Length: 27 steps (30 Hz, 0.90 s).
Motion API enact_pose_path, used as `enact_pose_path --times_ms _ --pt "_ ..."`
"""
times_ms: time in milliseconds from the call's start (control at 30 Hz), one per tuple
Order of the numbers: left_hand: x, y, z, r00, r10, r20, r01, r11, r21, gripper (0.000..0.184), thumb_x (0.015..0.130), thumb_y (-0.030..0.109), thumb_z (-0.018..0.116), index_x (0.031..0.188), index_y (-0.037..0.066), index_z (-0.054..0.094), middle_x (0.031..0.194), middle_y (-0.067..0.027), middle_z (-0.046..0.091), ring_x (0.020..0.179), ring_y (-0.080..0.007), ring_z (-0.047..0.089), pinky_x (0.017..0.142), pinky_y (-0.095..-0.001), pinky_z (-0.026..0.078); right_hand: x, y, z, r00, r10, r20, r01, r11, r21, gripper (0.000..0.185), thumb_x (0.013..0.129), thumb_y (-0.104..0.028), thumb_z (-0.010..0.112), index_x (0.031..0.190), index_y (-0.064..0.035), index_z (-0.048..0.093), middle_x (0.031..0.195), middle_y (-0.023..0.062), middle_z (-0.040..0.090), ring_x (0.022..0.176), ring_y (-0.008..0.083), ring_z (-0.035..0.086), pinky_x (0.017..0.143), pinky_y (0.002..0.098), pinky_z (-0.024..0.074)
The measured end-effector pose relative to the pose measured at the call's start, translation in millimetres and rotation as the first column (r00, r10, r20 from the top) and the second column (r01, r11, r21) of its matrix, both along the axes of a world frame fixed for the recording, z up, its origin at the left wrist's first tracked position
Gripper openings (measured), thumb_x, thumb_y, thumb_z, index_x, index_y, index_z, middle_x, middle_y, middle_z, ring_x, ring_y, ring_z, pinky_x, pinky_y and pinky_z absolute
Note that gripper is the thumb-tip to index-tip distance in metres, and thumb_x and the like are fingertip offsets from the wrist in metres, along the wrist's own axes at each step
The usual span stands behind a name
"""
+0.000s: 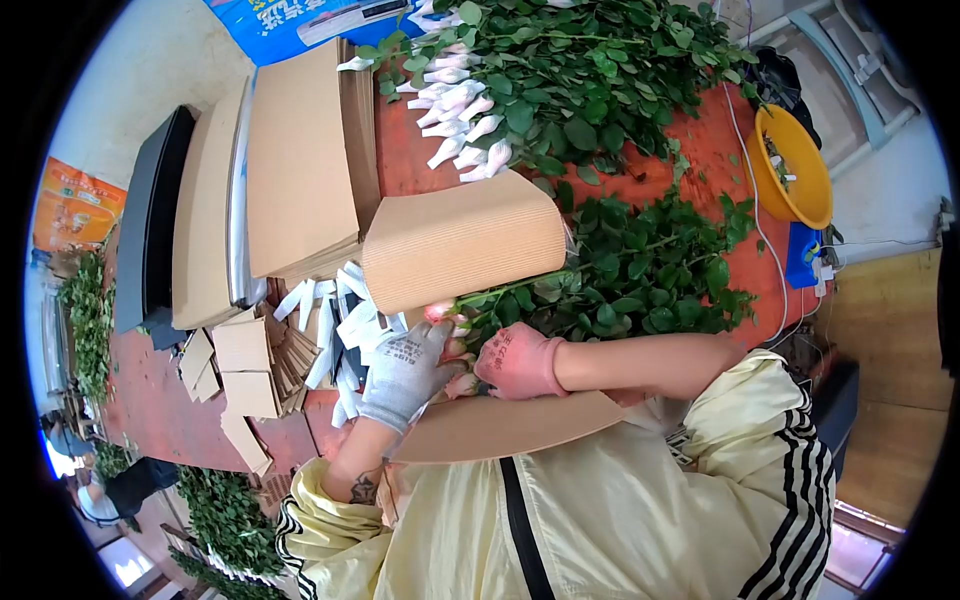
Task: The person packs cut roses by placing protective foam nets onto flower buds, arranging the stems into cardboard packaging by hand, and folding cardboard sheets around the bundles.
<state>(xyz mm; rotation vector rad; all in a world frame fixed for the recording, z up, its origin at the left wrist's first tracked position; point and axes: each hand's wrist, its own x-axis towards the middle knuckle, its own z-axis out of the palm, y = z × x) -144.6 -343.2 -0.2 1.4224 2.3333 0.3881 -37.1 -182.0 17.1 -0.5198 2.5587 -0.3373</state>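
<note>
Beside loose paper strips [325, 345], the left hand [408, 366], gloved in grey, lies against the rose heads [462, 386], fingers bent; whether they pinch a bloom I cannot tell. The roses lie between corrugated card [465, 245] and a near cardboard flap [505, 432], long axis crosswise, heads left. The pink-gloved right hand [518, 362], just right of the heads, is curled, its grip hidden; leafy stems [640, 275] stretch rightward beyond it.

Over there, 1 head-worn camera looks forward and down, close above the left hand [408, 368], right hand [520, 362] and table [165, 420].
</note>
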Motion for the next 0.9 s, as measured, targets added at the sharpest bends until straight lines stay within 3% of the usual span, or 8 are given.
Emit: enact_pose_path --times_ms 67,300,400,567,633,700,733,900 --pt "-0.2 -1.7 -4.0 1.0 0.011 0.017 -0.011 1.0 -0.004 0.057 0.07 0.033 0.072 0.118 0.011 0.051 0.095 -0.0156 0.061 0.081 -0.033 0.063 0.069 -0.0416 0.05 -3.7 0.0 1.6 0.994 -0.056 0.096 0.056 0.998 -0.004 0.03 0.077 -0.028 0.06 0.091 -0.0034 0.067 0.089 0.0144 0.068 0.085 0.0287 0.066 0.07 0.0396 0.0523" --pt "-2.7 -5.5 -9.9 0.998 0.037 0.044 -0.036 0.999 -0.031 0.063 0.068 0.041 0.073 0.121 0.012 0.053 0.101 -0.0142 0.061 0.088 -0.0321 0.062 0.073 -0.041 0.049 -8.8 -0.6 4.1 0.993 -0.015 0.115 0.017 1.0 -0.013 0.029 0.075 -0.025 0.058 0.093 -0.0036 0.067 0.092 0.0152 0.068 0.088 0.029 0.066 0.073 0.0406 0.0522" --pt "-1.0 -2.4 -1.6 1.0 0.003 0.019 -0.003 1.0 -0.027 0.058 0.071 0.033 0.072 0.12 0.01 0.052 0.097 -0.0162 0.061 0.082 -0.0336 0.062 0.071 -0.0421 0.05 -15.5 1.5 3.8 0.972 -0.042 0.229 0.036 0.999 0.028 0.029 0.075 -0.025 0.058 0.092 -0.0037 0.067 0.094 0.016 0.067 0.09 0.0294 0.065 0.074 0.0409 0.0521" --pt "-5.0 -10.9 -8.4 0.996 -0.034 0.08 0.029 0.997 0.065 0.053 0.077 0.038 0.065 0.121 0.01 0.053 0.098 -0.016 0.061 0.084 -0.0338 0.062 0.074 -0.0426 0.048 -10.6 6.2 -9.4 0.98 -0.139 0.145 0.15 0.987 -0.065 0.028 0.074 -0.027 0.058 0.085 -0.003 0.066 0.089 0.017 0.066 0.087 0.0306 0.065 0.075 0.0396 0.0518" --pt "-15.3 -19.8 -7.6 0.989 0.016 0.148 -0.04 0.986 0.161 0.046 0.081 0.037 0.06 0.118 0.011 0.056 0.094 -0.015 0.062 0.084 -0.0334 0.061 0.075 -0.0424 0.047 -2.1 6.8 -17.0 0.988 -0.118 0.103 0.12 0.993 -0.014 0.027 0.075 -0.029 0.059 0.085 -0.0053 0.065 0.088 0.0155 0.066 0.088 0.0302 0.064 0.078 0.039 0.0508" --pt "-23.8 -29.4 3.1 0.971 0.113 0.212 -0.14 0.983 0.117 0.039 0.082 0.034 0.059 0.113 0.011 0.06 0.091 -0.0146 0.063 0.085 -0.0328 0.061 0.075 -0.0421 0.048 2.9 9.9 -13.0 0.978 -0.188 0.091 0.201 0.965 -0.168 0.027 0.076 -0.033 0.059 0.087 -0.0085 0.064 0.089 0.0133 0.065 0.089 0.0288 0.063 0.08 0.039 0.0498" --pt "-22.9 -35.2 11.3 0.956 0.182 0.228 -0.222 0.962 0.161 0.035 0.082 0.033 0.059 0.109 0.011 0.062 0.089 -0.0142 0.064 0.085 -0.032 0.061 0.075 -0.0415 0.048 3.4 11.5 -10.2 0.977 -0.194 0.092 0.207 0.965 -0.16 0.027 0.077 -0.035 0.059 0.09 -0.0107 0.064 0.09 0.0121 0.065 0.089 0.0277 0.063 0.079 0.0387 0.0495" --pt "-19.0 -58.2 -2.8 0.963 0.185 0.194 -0.242 0.912 0.331 0.033 0.081 0.03 0.06 0.108 0.012 0.063 0.089 -0.0126 0.064 0.083 -0.0304 0.062 0.073 -0.0395 0.049 -1.6 16.1 3.4 0.982 -0.19 0.008 0.19 0.982 0.001 0.022 0.078 -0.032 0.06 0.088 -0.0122 0.062 0.086 0.0068 0.063 0.084 0.0261 0.063 0.07 0.0387 0.0495"
